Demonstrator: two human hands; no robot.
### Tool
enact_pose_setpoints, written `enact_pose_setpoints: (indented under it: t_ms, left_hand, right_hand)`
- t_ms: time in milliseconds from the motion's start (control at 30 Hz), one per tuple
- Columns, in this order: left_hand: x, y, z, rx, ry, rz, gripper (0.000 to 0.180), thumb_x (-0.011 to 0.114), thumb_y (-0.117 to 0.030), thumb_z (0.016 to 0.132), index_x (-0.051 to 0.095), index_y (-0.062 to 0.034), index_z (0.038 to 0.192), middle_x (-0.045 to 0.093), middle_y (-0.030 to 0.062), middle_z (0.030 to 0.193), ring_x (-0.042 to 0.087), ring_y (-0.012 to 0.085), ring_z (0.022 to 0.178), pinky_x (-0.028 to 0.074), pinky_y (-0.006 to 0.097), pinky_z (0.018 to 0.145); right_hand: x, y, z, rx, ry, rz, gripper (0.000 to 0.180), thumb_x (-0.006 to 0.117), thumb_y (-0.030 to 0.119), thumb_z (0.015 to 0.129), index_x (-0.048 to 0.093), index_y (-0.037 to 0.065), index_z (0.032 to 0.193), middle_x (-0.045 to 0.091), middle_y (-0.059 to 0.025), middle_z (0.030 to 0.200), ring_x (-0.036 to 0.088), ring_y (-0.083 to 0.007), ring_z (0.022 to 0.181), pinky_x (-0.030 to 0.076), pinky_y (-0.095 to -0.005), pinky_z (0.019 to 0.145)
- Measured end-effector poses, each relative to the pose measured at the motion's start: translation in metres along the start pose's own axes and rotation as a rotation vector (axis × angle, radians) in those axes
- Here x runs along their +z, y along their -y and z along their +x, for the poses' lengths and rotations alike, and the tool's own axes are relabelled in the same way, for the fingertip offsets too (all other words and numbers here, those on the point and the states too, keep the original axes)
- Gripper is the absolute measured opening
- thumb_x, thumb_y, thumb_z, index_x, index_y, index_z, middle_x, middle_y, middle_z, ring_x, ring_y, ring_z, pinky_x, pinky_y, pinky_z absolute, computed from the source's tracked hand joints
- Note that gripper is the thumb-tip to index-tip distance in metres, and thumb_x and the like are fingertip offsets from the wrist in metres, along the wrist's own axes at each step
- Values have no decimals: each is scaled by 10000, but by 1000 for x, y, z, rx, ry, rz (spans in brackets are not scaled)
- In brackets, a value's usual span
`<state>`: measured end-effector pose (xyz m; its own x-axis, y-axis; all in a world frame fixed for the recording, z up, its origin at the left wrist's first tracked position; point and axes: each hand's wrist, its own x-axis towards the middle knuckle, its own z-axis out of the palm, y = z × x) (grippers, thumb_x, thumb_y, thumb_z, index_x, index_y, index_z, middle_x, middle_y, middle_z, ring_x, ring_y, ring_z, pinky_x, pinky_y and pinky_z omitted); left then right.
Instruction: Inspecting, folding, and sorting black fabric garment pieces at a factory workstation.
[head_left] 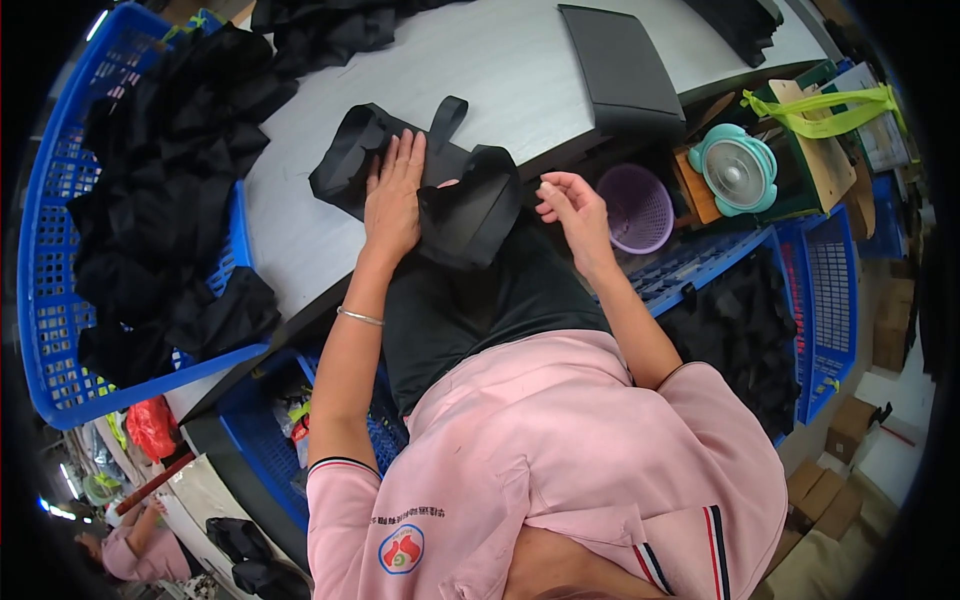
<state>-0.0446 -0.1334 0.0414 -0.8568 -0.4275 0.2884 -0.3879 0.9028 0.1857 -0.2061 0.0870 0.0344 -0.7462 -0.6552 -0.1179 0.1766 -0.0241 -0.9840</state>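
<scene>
A black fabric piece with loop-shaped straps, like a small bag [470, 225], lies at the near edge of the pale worktable and hangs over toward my lap. My left hand [393, 200] rests flat on it, fingers stretched out and close together. A fold of the cloth hides part of the thumb; a bit of skin shows beyond that fold. To the right of the fabric, my right hand [577, 215] is raised off it. Its thumb and forefinger are pinched together; whatever is between them, if anything, is too small to tell.
At the left stands a blue basket [50, 330] heaped with black cloth [180, 180]. A dark grey panel-like object [625, 70] sits on the worktable [470, 60]. Right of me are a purple bin [640, 205], a teal fan [737, 168] and blue baskets [830, 310]. Another person [145, 545] works at lower left.
</scene>
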Motion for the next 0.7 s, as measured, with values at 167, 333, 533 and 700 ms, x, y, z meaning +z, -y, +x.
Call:
enact_pose_setpoints:
  t_ms: [167, 333, 533, 700]
  left_hand:
    - [0, -2, 2, -28, 5, -37, 735, 569, -395, 960, 274, -118, 1573, 308, 135, 1609, 276, 298, 1495, 205, 474, 1198]
    - [-9, -21, -3, -42, -95, -336, 580, 691, -96, 879, 499, -80, 1426, 471, 163, 1487, 422, 332, 1399, 336, 444, 1135]
    - [-70, -27, 13, -242, -621, -429, 251, 730, -60, 873, 709, -37, 1122, 703, 108, 1158, 671, 249, 1068, 513, 326, 935]
    - [-50, 43, 19, -519, -162, -364, 524, 799, -123, 774, 618, -68, 1263, 607, 149, 1291, 589, 322, 1153, 468, 411, 989]
  right_hand:
    - [37, 5, 3, -35, 130, -11, 387, 739, 188, 903, 603, -30, 1193, 651, -27, 902, 588, -55, 768, 488, -217, 679]
    - [35, -12, 11, -9, -28, -19, 266, 628, 52, 940, 643, -56, 1183, 712, -68, 998, 612, -82, 874, 487, -232, 803]
    - [1, -16, 10, 38, -81, 123, 237, 589, 16, 943, 697, -59, 1140, 717, -44, 1004, 626, -83, 904, 489, -216, 823]
    - [-5, -18, 14, 69, -148, 204, 212, 596, 10, 945, 706, -60, 1112, 717, -46, 998, 628, -85, 882, 497, -218, 818]
